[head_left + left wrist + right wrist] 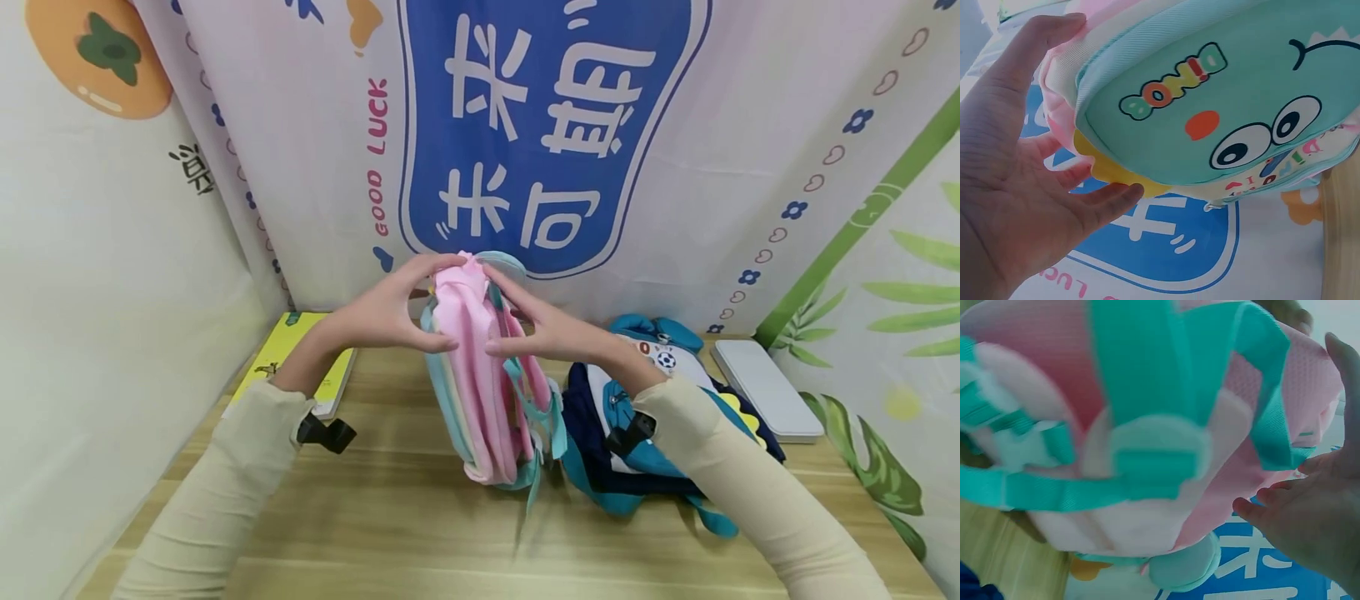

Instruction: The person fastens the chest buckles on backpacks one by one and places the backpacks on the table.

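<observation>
A pink and mint child's backpack [476,375] stands on its narrow side-on profile in the middle of the head view, tilted slightly. My left hand [382,310] curves round its top on the left, thumb and fingers spread against the fabric. From the other side, my right hand [553,329] holds the top in the same way. The left wrist view shows the mint front panel [1166,106] with cartoon eyes and letters, fingertips on a yellow trim [1113,175]. In the right wrist view, turquoise straps [1141,369] hang across the pink back.
A blue and navy backpack [660,408] with a soccer-ball print lies to the right on the wooden table [375,517]. Behind it rests a flat white box-like object [768,392]. A yellow book [333,379] lies at the left. Printed cloth [315,167] hangs at the back.
</observation>
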Tool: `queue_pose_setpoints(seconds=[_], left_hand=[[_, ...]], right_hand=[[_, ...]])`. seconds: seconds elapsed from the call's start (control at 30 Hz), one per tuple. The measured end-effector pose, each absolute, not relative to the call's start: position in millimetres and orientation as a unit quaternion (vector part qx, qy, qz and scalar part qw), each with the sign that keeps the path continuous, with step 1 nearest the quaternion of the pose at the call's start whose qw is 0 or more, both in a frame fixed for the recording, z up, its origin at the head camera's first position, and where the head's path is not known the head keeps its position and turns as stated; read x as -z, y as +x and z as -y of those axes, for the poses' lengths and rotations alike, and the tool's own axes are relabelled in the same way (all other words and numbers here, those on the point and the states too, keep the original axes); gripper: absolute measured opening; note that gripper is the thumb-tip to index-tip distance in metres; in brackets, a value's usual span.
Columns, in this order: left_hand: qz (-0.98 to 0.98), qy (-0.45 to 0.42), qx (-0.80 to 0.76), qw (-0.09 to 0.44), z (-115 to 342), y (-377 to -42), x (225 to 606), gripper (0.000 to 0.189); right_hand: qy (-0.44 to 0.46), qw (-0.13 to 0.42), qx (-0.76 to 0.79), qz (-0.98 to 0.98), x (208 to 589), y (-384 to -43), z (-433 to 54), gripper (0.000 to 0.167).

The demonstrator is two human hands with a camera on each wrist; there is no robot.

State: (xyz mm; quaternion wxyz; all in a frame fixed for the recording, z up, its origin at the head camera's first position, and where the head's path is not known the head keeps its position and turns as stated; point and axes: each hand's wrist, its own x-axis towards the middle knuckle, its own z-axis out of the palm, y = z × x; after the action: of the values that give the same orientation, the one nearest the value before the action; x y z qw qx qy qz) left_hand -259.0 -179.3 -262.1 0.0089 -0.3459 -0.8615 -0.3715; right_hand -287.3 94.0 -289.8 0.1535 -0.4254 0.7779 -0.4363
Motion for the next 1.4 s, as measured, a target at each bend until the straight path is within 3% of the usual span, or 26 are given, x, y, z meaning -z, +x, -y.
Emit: queue_pose_setpoints(seconds=[1.0, 1.4], left_hand=[[0.864, -0.314, 0.394, -0.021, 196, -261, 264, 0.094], [0.863, -0.282, 0.417, -0.039, 219, -258, 269, 0.093]], right_hand=[[-0.392, 0.203, 0.403, -0.802, 360, -272, -133, 0.112], [-0.381, 0.258, 0.390, -0.798, 385, -260, -132, 0.122]])
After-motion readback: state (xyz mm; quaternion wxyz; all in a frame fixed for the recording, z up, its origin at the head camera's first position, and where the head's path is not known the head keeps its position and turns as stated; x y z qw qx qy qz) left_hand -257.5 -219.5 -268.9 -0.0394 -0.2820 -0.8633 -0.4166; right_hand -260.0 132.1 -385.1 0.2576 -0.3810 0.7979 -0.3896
